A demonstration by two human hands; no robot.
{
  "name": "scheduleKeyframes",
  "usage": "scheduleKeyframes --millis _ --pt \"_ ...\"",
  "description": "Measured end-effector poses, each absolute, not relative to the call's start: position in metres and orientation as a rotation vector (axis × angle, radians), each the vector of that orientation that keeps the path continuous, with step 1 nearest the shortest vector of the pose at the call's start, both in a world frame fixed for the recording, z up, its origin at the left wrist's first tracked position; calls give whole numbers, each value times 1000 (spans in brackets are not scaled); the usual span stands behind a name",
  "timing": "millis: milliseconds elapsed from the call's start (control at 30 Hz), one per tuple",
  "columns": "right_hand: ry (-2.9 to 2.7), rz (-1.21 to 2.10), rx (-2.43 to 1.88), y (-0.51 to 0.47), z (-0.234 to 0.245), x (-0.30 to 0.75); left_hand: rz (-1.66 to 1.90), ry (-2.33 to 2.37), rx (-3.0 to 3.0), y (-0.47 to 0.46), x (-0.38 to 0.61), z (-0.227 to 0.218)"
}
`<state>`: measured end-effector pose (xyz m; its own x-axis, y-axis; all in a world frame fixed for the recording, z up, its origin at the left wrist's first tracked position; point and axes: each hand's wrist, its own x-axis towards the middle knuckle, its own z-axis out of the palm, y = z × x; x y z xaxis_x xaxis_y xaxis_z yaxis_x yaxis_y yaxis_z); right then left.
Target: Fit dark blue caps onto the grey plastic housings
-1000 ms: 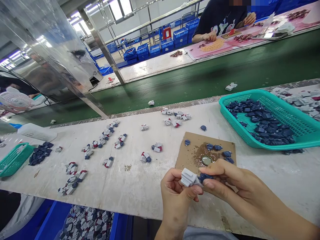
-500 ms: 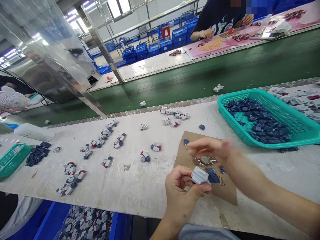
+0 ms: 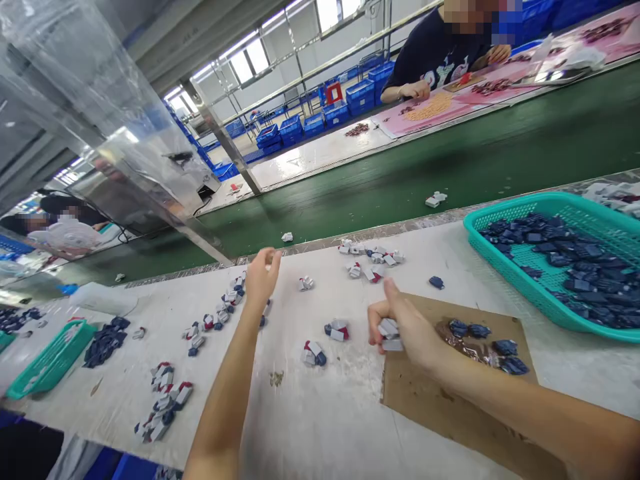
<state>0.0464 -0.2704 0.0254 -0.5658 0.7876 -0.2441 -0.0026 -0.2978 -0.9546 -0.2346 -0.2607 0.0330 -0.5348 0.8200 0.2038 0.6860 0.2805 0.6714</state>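
My right hand (image 3: 407, 327) is closed around a small white plastic part (image 3: 389, 330) at the left edge of a brown cardboard sheet (image 3: 450, 407). Several dark blue pieces (image 3: 480, 330) lie on that sheet beside a greasy stain. My left hand (image 3: 263, 270) is stretched far forward over the white worktable (image 3: 320, 420). Its fingers are curled down by a row of small white, blue and red assembled parts (image 3: 220, 313). What those fingers hold, if anything, is hidden.
A teal basket (image 3: 505, 267) of dark blue pieces stands at the right. A smaller teal basket (image 3: 50, 360) stands at the left. A green conveyor belt (image 3: 450, 160) runs behind the table, with a co-worker (image 3: 440, 47) seated beyond it. A slanted metal guard (image 3: 150, 167) rises at the left.
The white part has passed from my left hand to my right. My left hand has reached forward and left to the row of parts. The view has tilted up.
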Motion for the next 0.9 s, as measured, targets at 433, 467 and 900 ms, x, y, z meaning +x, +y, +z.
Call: scheduleKeyframes --millis 433,467,900 --pt "-1622 1780 -1164 -228 -13 18 593 2613 1484 -151 -285 10" --pt "-1641 1772 -1148 -229 -11 17 648 2624 1484 -171 -278 13" --pt "-1647 1626 -1274 -231 -23 -4 708 1756 2347 -343 -124 -38"
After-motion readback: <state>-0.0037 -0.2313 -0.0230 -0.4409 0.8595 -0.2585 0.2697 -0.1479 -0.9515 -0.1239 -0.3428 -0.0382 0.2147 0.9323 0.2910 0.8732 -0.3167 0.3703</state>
